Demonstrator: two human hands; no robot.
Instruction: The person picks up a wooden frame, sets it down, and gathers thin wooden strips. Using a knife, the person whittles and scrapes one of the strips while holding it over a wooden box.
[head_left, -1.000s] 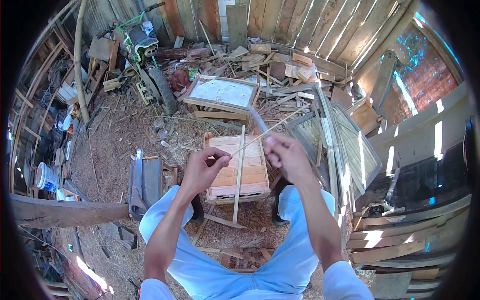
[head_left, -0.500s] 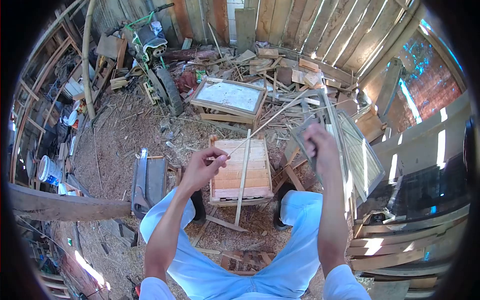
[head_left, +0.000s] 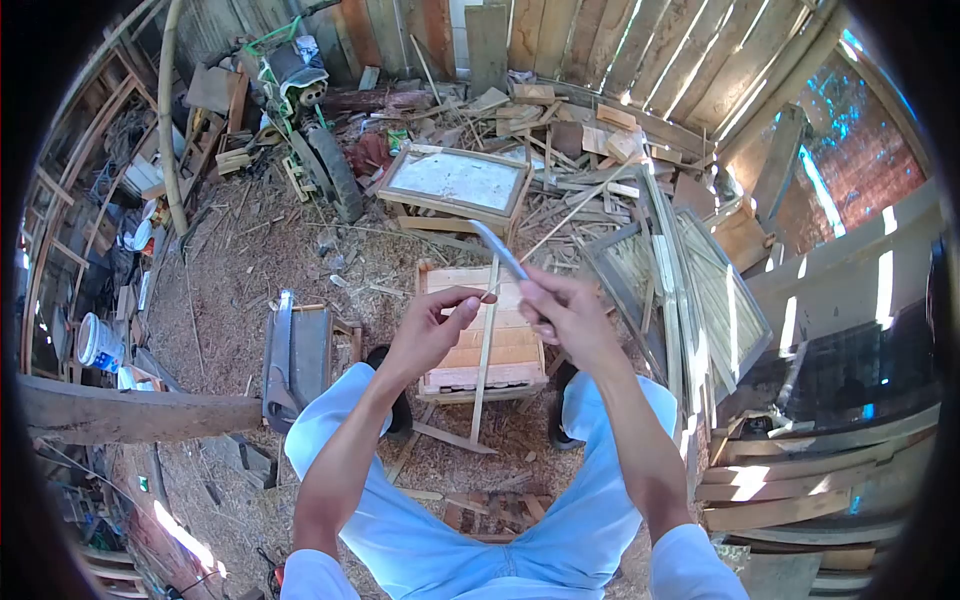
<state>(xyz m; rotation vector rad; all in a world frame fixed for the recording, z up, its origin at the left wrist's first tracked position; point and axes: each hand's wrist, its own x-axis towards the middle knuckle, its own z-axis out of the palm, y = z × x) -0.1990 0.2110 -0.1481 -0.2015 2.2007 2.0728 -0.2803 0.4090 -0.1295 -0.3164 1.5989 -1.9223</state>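
Above one crate (head_left: 455,357), right hand (head_left: 562,312) grips one knife (head_left: 497,248).

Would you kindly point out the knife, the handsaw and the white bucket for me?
Knife (head_left: 499,249): head view, on the middle of its blade.
Handsaw (head_left: 281,345): head view, on its metal blade.
White bucket (head_left: 97,343): head view, on its outer side wall.

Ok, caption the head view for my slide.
Knife in right hand, thin stick in left hand, above a planked wooden platform.
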